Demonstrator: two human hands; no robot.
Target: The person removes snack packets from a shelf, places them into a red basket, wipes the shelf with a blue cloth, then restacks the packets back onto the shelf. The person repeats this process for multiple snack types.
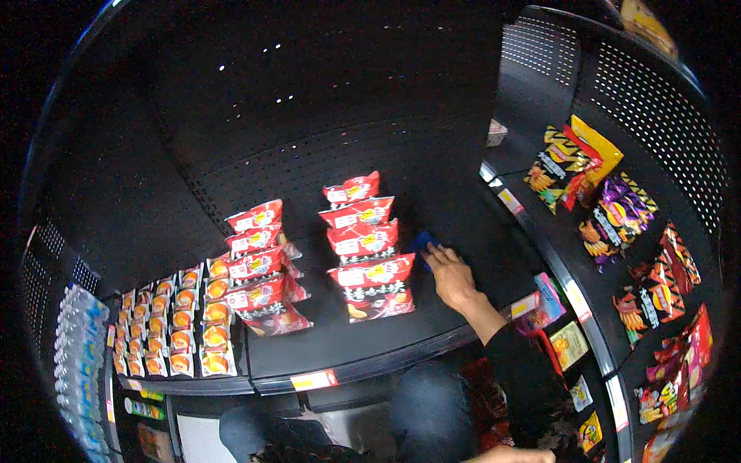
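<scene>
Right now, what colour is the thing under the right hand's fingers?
Blue: a small flat thing on the black shelf, under the right hand. Head view.

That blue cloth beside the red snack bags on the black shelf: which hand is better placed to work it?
The right hand, probably. Its fingertips already rest on the small blue cloth beside the red snack bags. The left hand is out of view.
</scene>
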